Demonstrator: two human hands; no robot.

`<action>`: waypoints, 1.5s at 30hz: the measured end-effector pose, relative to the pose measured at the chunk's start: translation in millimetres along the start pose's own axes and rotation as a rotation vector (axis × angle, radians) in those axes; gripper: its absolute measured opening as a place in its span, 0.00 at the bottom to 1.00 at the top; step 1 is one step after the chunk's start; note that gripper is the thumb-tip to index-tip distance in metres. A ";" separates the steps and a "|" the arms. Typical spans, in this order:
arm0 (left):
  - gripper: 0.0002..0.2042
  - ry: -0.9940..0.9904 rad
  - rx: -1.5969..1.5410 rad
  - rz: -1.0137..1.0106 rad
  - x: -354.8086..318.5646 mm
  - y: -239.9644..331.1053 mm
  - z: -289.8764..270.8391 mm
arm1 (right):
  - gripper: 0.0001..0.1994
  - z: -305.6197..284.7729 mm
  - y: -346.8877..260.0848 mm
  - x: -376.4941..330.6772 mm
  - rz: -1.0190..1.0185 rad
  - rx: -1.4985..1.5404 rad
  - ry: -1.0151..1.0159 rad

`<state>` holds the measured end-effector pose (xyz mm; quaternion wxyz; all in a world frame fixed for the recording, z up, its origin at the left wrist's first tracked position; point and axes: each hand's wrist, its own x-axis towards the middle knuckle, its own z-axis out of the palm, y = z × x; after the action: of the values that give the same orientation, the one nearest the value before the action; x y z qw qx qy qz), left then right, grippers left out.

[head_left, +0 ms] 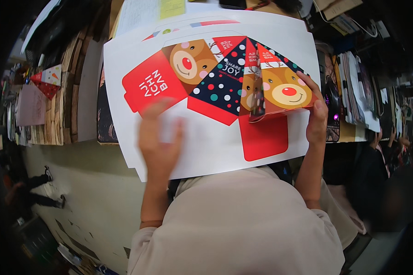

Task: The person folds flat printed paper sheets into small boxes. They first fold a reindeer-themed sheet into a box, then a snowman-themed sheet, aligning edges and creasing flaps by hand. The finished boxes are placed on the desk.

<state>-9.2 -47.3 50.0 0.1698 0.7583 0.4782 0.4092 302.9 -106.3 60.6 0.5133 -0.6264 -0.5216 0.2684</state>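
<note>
Your left hand [158,140] is blurred over the white card sheet [206,151]; you cannot tell whether its fingers press flat or curl. Your right hand [314,114] pinches the folded reindeer-print carton [280,89] at the sheet's right edge, fingers closed on its side panel. That carton looks light, thin and easily creased, so hold it along the fold lines, not the loose red flap [264,137]. Beyond the sheet's left edge stand stacked wooden boards [62,91]; paper stacks [355,87] crowd the right.

White margin of the printed sheet [206,151] lies open between both hands. Stacked wooden boards [62,96] block the left side. Upright files [358,87] crowd the right edge, just beside the sheet.
</note>
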 end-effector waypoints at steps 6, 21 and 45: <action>0.19 -0.204 -0.165 0.215 -6.6 48.3 58.1 | 0.42 0.9 10.8 2.9 -0.042 -0.038 -0.041; 0.13 -0.116 -0.201 0.125 -7.1 44.6 75.9 | 0.44 6.3 1.1 7.1 -0.005 -0.096 -0.105; 0.05 -0.050 -0.249 -0.070 -11.0 27.6 39.9 | 0.41 11.8 10.2 7.1 -0.002 -0.096 0.019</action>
<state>36.0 -64.8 38.6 0.2886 0.7242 0.4455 0.4402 298.7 -94.6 48.7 0.4879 -0.6521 -0.5297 0.2368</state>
